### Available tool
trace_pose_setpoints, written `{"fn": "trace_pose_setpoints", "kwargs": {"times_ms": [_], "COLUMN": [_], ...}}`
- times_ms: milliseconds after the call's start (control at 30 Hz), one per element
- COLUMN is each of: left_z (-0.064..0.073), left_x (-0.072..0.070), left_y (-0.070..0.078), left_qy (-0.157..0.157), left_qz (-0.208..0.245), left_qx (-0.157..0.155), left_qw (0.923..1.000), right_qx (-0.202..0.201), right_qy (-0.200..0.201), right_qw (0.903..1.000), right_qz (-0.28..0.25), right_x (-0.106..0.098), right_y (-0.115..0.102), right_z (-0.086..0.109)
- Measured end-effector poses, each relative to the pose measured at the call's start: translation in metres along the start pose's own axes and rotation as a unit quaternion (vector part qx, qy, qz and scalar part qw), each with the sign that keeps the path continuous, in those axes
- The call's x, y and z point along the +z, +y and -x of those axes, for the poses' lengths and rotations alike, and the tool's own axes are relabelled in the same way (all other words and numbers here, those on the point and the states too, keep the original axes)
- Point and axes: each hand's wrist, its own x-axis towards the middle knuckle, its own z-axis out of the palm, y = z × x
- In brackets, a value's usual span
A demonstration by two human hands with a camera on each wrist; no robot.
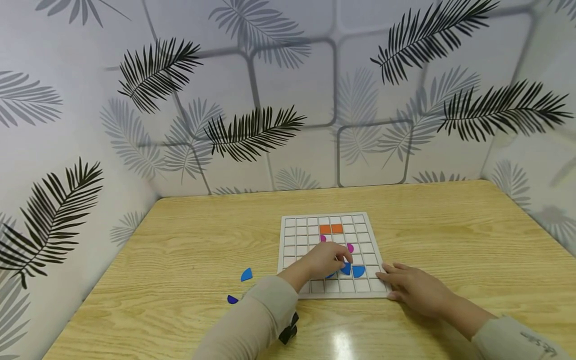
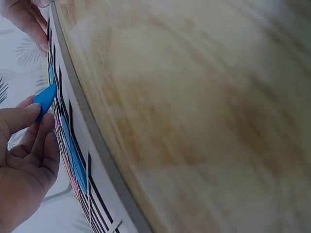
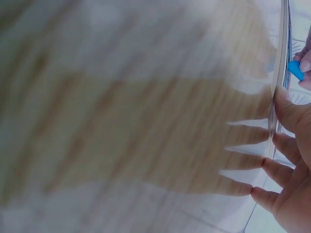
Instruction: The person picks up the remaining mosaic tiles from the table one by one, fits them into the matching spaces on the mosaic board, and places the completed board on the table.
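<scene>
A white board (image 1: 288, 255) with a grid of square cells lies on the table. Over its lower part, my left hand (image 1: 321, 260) pinches a blue quarter-circle tile (image 2: 45, 102) between thumb and fingers, tilted and close above the cells. Right of that tile, another blue tile (image 1: 358, 271) sits in a cell. A further blue tile (image 1: 330, 275) is partly hidden under my left hand. Farther up the grid are two orange square tiles (image 1: 325, 229) and two magenta rounded tiles (image 1: 350, 248). Fingers spread, my right hand (image 1: 416, 290) touches the board's right edge near its lower corner.
Left of the board, a loose blue quarter-circle tile (image 1: 246, 274) and a dark blue half-round tile (image 1: 232, 299) lie on the wooden table (image 1: 193, 240). A wall (image 1: 297, 150) with a leaf pattern stands behind the table.
</scene>
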Motion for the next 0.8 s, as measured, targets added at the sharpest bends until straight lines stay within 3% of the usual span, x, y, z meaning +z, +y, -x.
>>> {"fn": "trace_pose_setpoints", "kwargs": {"times_ms": [167, 433, 800], "left_z": [-0.0026, -0.0041, -0.0041], "left_x": [0.0030, 0.0052, 0.0076], "left_y": [-0.0007, 0.0012, 0.0032], "left_qy": [-0.006, -0.007, -0.014], "left_qz": [-0.006, -0.058, -0.095], "left_qx": [0.004, 0.026, 0.016], "left_qw": [1.0000, 0.9979, 0.9953], "right_qx": [0.001, -0.005, 0.004], "right_qy": [0.002, 0.006, -0.003], "right_qw": [1.0000, 1.0000, 1.0000], "right_qz": [0.001, 0.004, -0.002], "right_x": [-0.0003, -0.0008, -0.0020], "right_y": [-0.0009, -0.0025, -0.0031], "right_z": [0.0001, 0.0003, 0.0006]}}
